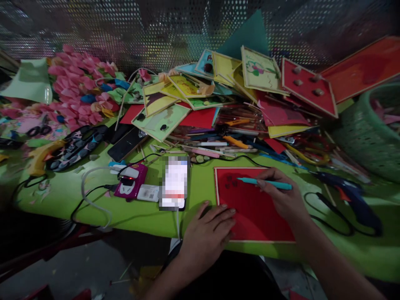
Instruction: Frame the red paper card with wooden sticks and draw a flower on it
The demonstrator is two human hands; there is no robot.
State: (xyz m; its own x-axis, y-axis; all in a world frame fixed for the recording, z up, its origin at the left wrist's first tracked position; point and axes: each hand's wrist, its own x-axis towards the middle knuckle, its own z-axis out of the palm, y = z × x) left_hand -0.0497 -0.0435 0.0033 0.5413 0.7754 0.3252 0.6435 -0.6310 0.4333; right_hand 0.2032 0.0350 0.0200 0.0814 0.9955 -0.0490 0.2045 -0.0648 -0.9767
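Note:
A red card (pixel 256 216) with a pale stick border lies flat on the green table in front of me. Several small dark marks (pixel 231 181) show near its upper left corner. Between the fingers of my right hand (pixel 278 193) is a turquoise pen (pixel 268 182), its tip close beside those marks; I cannot tell whether it touches the card. My left hand (pixel 209 231) rests with fingers spread over the card's lower left edge and holds nothing.
A lit phone (pixel 173 183) lies left of the card, beside a purple power strip (pixel 131 181). Glue guns, one blue (pixel 353 196) and one yellow (pixel 42 158), lie at either side. Behind are piled framed cards (pixel 162 121), pens and pink paper flowers (pixel 78 83). A green basket (pixel 368 133) stands right.

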